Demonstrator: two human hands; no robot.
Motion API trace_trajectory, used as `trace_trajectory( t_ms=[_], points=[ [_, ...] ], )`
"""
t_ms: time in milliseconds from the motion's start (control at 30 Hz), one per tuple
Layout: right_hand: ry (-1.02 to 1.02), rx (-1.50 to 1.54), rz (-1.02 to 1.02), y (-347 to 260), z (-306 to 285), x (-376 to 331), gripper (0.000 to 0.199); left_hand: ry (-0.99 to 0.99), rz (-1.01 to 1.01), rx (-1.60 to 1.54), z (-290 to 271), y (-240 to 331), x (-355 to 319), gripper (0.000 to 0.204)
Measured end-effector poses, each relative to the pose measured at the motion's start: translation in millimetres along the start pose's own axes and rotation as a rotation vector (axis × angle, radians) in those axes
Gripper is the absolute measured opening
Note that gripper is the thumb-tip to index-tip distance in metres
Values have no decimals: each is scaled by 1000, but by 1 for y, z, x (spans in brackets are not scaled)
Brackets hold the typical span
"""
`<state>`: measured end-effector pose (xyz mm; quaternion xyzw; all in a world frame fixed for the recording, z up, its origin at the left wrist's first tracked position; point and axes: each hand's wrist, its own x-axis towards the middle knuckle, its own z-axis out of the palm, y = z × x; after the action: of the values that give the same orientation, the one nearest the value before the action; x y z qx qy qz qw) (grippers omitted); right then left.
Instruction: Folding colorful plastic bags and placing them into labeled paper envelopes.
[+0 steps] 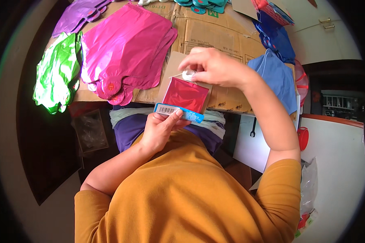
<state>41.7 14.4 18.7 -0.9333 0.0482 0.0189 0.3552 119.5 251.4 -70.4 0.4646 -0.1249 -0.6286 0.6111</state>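
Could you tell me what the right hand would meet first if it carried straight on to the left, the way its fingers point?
Probably the pink foil balloon on the cardboard; the right hand points left toward its lower edge, though depth is unclear.

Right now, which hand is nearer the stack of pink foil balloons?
Left. The left hand grips the blue card's end below the pink foil balloons; the right hand pinches a small white piece farther right.

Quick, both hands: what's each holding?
Left hand: closed on the blue card edge of the red foil packet.
Right hand: pinching a small white piece.
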Motion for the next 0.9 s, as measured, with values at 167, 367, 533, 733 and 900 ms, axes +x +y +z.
trace_trajectory(
  t_ms=[167, 367, 533, 733, 900],
  points=[
    [-93, -45, 109, -5, 4, 9, 14, -75, 47, 19, -13, -5, 6, 22],
    [-415, 260, 302, -24, -1, 1, 17, -102, 85, 81, -16, -8, 10, 22],
    [-335, 134, 146, -18, 1, 6, 17, -120, 114, 48, -13, -7, 11, 21],
    [-300, 325, 316, -19, 4, 10, 18, -99, 109, 13, -9, -6, 4, 22],
    [-356, 534, 321, -6, 8, 8, 20, -60, 58, -34, -2, -1, 0, 23]
  ],
)
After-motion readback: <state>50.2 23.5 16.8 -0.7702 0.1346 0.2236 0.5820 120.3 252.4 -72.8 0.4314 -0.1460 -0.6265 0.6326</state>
